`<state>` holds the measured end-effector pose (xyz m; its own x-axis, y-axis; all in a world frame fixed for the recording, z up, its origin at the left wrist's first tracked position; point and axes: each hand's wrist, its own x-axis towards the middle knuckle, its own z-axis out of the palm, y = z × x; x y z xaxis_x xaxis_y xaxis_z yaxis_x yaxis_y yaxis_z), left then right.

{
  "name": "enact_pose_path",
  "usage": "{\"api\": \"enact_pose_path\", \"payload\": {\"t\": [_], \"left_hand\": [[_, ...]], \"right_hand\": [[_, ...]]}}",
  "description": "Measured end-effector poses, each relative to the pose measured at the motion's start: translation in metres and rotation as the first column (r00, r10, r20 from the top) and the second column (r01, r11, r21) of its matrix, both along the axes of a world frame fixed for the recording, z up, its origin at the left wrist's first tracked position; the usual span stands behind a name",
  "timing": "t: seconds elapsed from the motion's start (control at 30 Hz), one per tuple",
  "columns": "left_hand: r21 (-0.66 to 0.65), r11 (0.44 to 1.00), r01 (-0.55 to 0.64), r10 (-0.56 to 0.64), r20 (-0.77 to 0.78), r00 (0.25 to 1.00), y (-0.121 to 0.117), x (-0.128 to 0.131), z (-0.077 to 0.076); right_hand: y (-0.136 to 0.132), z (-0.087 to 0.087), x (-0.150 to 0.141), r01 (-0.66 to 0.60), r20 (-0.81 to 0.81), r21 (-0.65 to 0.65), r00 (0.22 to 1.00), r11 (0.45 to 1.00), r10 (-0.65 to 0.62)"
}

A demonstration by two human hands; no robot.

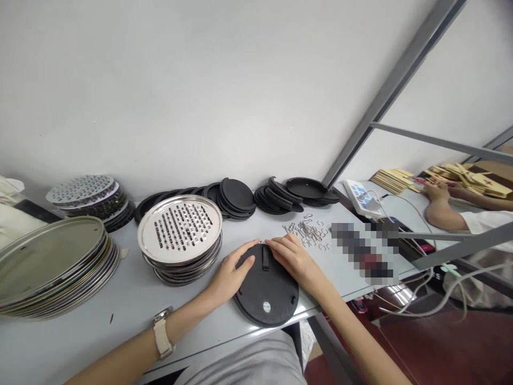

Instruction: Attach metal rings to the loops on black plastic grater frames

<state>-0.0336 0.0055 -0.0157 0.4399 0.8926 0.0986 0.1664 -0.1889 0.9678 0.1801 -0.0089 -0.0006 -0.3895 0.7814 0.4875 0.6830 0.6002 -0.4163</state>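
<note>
A round black plastic disc (267, 291) lies at the table's front edge, with a short black strap (265, 258) near its top and a small pale sticker low down. My left hand (231, 272) grips the disc's upper left rim, thumb on its face and fingers round the far edge. At the top of the strap, my right hand (294, 260) has its fingers closed by a small shiny metal ring (262, 242), partly hidden by the fingertips. To the right of the disc lies a loose heap of metal rings and clasps (308, 231).
Left of my hands stands a stack of round metal graters (182, 230). Large oval trays (48, 262) and more perforated discs (86, 192) are farther left. Black discs (236, 197) line the wall. A grey metal frame (374, 115) rises at right; beyond it are a person's hands (437, 193).
</note>
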Motion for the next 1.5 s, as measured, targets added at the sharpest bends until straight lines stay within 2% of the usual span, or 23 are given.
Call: {"api": "enact_pose_path", "payload": {"t": [0.17,0.27,0.47,0.67,0.9,1.23,1.5], "left_hand": [[0.049,0.996,-0.076,0.081,-0.100,0.992,-0.013,0.001,0.008],[0.103,0.991,-0.084,0.099,-0.147,0.984,-0.022,0.004,0.011],[0.229,0.971,-0.064,0.129,-0.283,0.951,-0.027,0.009,0.008],[0.361,0.929,-0.080,0.233,-0.401,0.886,-0.021,0.013,0.004],[0.397,0.910,-0.116,0.288,-0.407,0.867,-0.015,0.014,0.008],[0.482,0.876,-0.002,0.220,-0.395,0.892,0.009,0.022,0.021],[0.509,0.860,0.033,0.207,-0.408,0.889,0.010,0.022,0.020]], "right_hand": [[0.000,-0.002,-0.001,0.068,-0.083,0.036,0.995,0.997,-0.064],[-0.001,-0.001,-0.001,0.055,-0.090,0.011,0.995,0.998,-0.053],[0.000,0.000,-0.001,0.021,-0.075,-0.024,0.997,0.999,-0.023],[0.016,-0.001,0.001,-0.016,-0.051,-0.037,0.999,0.999,0.015],[0.026,0.002,0.004,-0.072,-0.063,-0.056,0.996,0.996,0.068],[0.021,0.005,0.005,-0.118,-0.049,-0.085,0.992,0.989,0.114],[0.009,0.007,0.000,0.003,-0.018,-0.086,1.000,0.996,-0.004]]}}
